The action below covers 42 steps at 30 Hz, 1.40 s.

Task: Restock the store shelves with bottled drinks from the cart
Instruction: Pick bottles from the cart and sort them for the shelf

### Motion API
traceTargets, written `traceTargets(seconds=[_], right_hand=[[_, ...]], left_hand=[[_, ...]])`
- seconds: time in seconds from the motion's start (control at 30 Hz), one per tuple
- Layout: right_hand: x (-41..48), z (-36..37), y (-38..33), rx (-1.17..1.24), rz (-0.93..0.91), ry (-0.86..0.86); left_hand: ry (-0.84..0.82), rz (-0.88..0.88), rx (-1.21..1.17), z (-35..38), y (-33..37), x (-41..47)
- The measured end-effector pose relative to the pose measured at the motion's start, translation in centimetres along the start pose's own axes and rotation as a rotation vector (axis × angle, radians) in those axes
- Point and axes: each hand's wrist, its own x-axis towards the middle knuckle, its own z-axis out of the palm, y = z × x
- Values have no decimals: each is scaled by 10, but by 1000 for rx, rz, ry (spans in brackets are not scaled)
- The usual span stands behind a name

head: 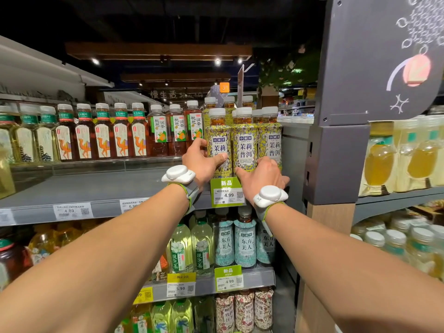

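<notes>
Left hand [204, 162] grips the upright leftmost bottle [217, 138]; right hand [262, 176] clasps the neighbouring bottles [245, 145] at the shelf [96, 186] front.

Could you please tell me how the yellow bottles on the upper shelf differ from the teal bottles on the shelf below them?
The yellow bottles wear yellow flowered labels; the teal bottles wear pale teal ones. The left hand and right hand grip the yellow bottles low down; no hand is on the teal bottles. Both have green 4.99 price tags below them.
</notes>
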Motion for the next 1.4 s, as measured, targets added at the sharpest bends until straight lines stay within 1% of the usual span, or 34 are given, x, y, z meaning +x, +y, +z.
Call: traceTargets(seconds=[0.3,0.43,0.63,0.93,1.03,1.1,1.2,1.27,1.37,1.4], right_hand=[[-3,-2,3,15,-2,14],[-3,-9,1,61,5,15],[-11,-27,3,169,-28,-37],[-43,-37,-17,385,-66,-100],[-65,-34,-30,465,-70,-145],[-78,-33,-34,492,-62,-174],[-116,-31,-47,517,-72,-264],[-148,-27,-58,547,-84,-318],[-210,-20,-78,561,-95,-443],[-257,-18,-98,563,-104,-499]], left_hand=[[-49,-24,11,-1,2,-1],[-64,-66,-2,-2,6,-6],[79,-94,-26,4,7,-28],[171,-168,-79,-11,4,-59],[211,-190,-65,-28,-6,-74],[209,-214,-68,-40,-13,-84],[248,-305,-54,-79,-34,-112],[276,-345,-25,-111,-48,-136],[333,-401,12,-165,-72,-182],[378,-454,37,-205,-89,-207]])
